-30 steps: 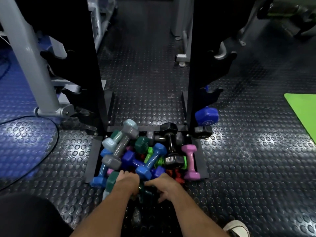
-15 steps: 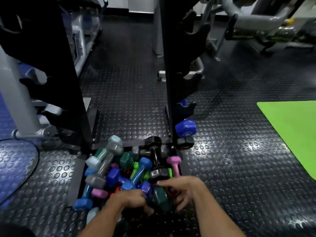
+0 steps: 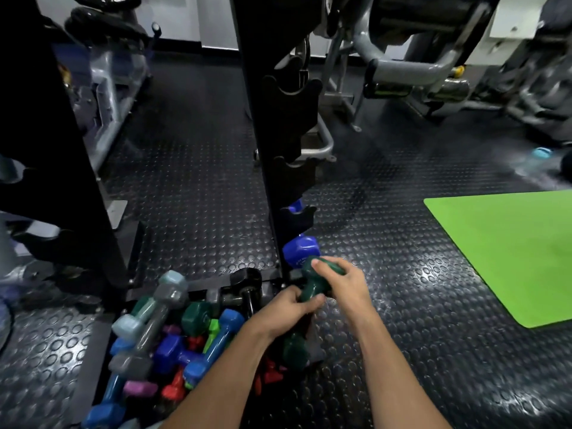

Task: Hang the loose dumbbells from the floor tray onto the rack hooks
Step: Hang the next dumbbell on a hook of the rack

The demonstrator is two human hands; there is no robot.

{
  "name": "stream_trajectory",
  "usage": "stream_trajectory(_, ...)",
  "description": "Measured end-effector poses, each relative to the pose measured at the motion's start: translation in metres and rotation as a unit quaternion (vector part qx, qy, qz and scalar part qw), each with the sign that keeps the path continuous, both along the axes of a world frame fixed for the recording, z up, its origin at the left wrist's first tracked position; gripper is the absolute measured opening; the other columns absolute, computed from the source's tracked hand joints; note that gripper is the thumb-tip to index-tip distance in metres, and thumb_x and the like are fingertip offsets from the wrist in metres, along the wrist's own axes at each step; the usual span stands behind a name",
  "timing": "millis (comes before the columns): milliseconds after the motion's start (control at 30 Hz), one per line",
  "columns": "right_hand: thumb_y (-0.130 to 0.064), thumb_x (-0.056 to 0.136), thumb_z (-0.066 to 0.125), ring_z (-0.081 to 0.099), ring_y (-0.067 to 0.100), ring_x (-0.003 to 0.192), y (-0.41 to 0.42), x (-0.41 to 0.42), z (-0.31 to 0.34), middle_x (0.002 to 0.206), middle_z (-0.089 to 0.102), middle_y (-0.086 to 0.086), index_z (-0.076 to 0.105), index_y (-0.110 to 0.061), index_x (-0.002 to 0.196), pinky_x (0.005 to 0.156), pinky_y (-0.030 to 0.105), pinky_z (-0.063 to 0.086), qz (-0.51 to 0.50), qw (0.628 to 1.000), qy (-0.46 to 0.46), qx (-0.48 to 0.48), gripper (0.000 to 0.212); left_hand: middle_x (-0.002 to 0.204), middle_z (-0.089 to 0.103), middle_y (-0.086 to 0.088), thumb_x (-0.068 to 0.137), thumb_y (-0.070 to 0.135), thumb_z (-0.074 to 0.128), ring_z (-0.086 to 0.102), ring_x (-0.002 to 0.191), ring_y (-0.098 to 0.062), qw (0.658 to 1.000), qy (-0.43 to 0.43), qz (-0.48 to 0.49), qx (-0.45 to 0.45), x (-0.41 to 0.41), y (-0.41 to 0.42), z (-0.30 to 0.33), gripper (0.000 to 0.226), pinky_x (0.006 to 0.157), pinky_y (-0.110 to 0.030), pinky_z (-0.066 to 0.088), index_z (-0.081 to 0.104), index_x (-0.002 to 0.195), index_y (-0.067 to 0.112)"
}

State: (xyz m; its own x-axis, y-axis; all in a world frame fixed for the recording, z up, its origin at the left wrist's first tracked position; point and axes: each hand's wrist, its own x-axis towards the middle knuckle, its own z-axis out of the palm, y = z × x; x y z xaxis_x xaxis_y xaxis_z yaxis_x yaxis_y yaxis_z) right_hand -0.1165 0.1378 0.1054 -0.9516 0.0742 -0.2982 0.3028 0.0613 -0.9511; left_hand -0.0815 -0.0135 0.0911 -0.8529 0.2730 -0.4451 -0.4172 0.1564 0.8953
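Note:
A dark green dumbbell (image 3: 312, 286) is held above the right end of the floor tray (image 3: 89, 360). My left hand (image 3: 286, 311) grips its handle and my right hand (image 3: 343, 281) wraps its upper head. The tray holds several loose dumbbells: grey (image 3: 154, 323), blue (image 3: 216, 342), purple (image 3: 168, 351), red, pink and black ones. The black rack upright (image 3: 263, 125) rises just behind, with black hooks (image 3: 294, 178) on its right side. A blue dumbbell (image 3: 300, 250) hangs on a low hook, right behind my right hand.
A second black rack upright (image 3: 52, 156) stands at the left. A green mat (image 3: 510, 252) lies on the studded rubber floor (image 3: 402, 320) at the right. Grey gym machines (image 3: 411, 66) fill the back. A light blue object (image 3: 541, 153) lies far right.
Both hands lifted the dark green dumbbell out of the pile and carried it up and right toward the rack's low hooks. The camera view shifted right and up.

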Motion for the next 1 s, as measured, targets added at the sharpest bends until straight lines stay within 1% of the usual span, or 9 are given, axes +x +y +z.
stream_trajectory(100, -0.025, 0.084, 0.084, 0.078, 0.024, 0.094, 0.009, -0.014, 0.018, 0.095, 0.081, 0.003, 0.079, -0.017, 0.105, 0.088, 0.043, 0.063, -0.026, 0.999, 0.043, 0.006, 0.023, 0.094, 0.074, -0.013, 0.094, 0.038, 0.072, 0.070, 0.082, -0.024, 0.999, 0.004, 0.012, 0.049, -0.012, 0.002, 0.007, 0.042, 0.077, -0.037, 0.058, 0.060, 0.117, 0.005)
stream_trajectory(167, -0.024, 0.084, 0.084, 0.078, 0.022, 0.092, 0.013, -0.023, 0.031, 0.095, 0.081, 0.004, 0.080, -0.016, 0.107, 0.085, 0.041, 0.063, -0.029, 0.997, 0.067, 0.004, 0.025, 0.103, 0.077, -0.018, 0.095, 0.035, 0.071, 0.073, 0.094, -0.033, 0.994, 0.005, 0.025, 0.103, -0.015, -0.003, 0.008, 0.040, 0.092, -0.047, 0.058, 0.064, 0.124, 0.009)
stream_trajectory(233, -0.022, 0.083, 0.085, 0.078, 0.019, 0.087, 0.017, -0.030, 0.041, 0.093, 0.081, 0.004, 0.079, -0.013, 0.110, 0.079, 0.038, 0.064, -0.044, 0.996, 0.080, 0.000, 0.029, 0.113, 0.077, -0.009, 0.093, 0.043, 0.068, 0.071, 0.111, -0.029, 0.989, -0.002, 0.074, 0.128, -0.011, -0.006, 0.005, 0.039, 0.103, -0.045, 0.054, 0.071, 0.126, 0.021)
stream_trajectory(333, -0.023, 0.080, 0.088, 0.078, 0.019, 0.086, 0.024, -0.043, 0.053, 0.094, 0.081, 0.005, 0.079, -0.011, 0.109, 0.077, 0.036, 0.064, -0.072, 0.993, 0.089, -0.015, 0.032, 0.109, 0.079, -0.005, 0.088, 0.064, 0.062, 0.070, 0.113, -0.030, 0.968, -0.115, 0.169, 0.148, 0.010, 0.005, 0.001, 0.050, 0.102, -0.050, 0.053, 0.075, 0.116, 0.025)
stream_trajectory(433, -0.031, 0.077, 0.089, 0.078, 0.021, 0.089, 0.031, -0.060, 0.059, 0.096, 0.081, 0.003, 0.081, -0.017, 0.105, 0.077, 0.037, 0.065, -0.078, 0.993, 0.091, 0.009, 0.032, 0.116, 0.071, -0.027, 0.088, 0.057, 0.066, 0.068, 0.109, -0.047, 0.910, -0.202, 0.225, 0.282, 0.015, 0.025, 0.009, 0.060, 0.097, -0.061, 0.054, 0.069, 0.121, 0.007)
stream_trajectory(600, -0.050, 0.072, 0.088, 0.074, 0.020, 0.095, 0.033, -0.089, 0.079, 0.107, 0.071, 0.000, 0.069, -0.027, 0.103, 0.077, 0.043, 0.066, -0.086, 0.987, 0.118, 0.068, 0.042, 0.117, 0.067, -0.033, 0.084, 0.023, 0.076, 0.070, 0.104, -0.045, 0.832, -0.172, 0.319, 0.420, 0.001, 0.037, 0.026, 0.050, 0.091, -0.056, 0.058, 0.063, 0.126, -0.003)
stream_trajectory(733, -0.055, 0.083, 0.078, 0.073, 0.019, 0.094, 0.029, -0.108, 0.092, 0.103, 0.072, 0.000, 0.069, -0.025, 0.100, 0.078, 0.039, 0.064, -0.050, 0.986, 0.143, 0.075, 0.035, 0.111, 0.071, -0.034, 0.087, 0.021, 0.077, 0.072, 0.098, -0.048, 0.826, -0.145, 0.304, 0.453, -0.007, 0.039, 0.036, 0.047, 0.092, -0.052, 0.058, 0.064, 0.124, -0.005)
stream_trajectory(867, -0.042, 0.095, 0.071, 0.069, 0.010, 0.087, 0.018, -0.117, 0.090, 0.119, 0.071, 0.000, 0.070, -0.034, 0.122, 0.070, 0.024, 0.056, -0.011, 0.990, 0.131, -0.040, 0.027, 0.125, 0.064, -0.034, 0.083, 0.027, 0.080, 0.071, 0.103, -0.046, 0.825, -0.120, 0.309, 0.458, -0.017, 0.048, 0.043, 0.062, 0.083, -0.044, 0.061, 0.059, 0.132, -0.003)
stream_trajectory(1000, -0.037, 0.100, 0.065, 0.075, 0.022, 0.097, 0.009, -0.134, 0.094, 0.123, 0.070, 0.002, 0.067, -0.032, 0.124, 0.064, 0.024, 0.058, -0.022, 0.994, 0.104, -0.039, 0.025, 0.128, 0.062, -0.033, 0.085, 0.026, 0.079, 0.072, 0.102, -0.043, 0.824, -0.093, 0.326, 0.453, -0.027, 0.056, 0.047, 0.058, 0.093, -0.048, 0.059, 0.058, 0.132, 0.000)
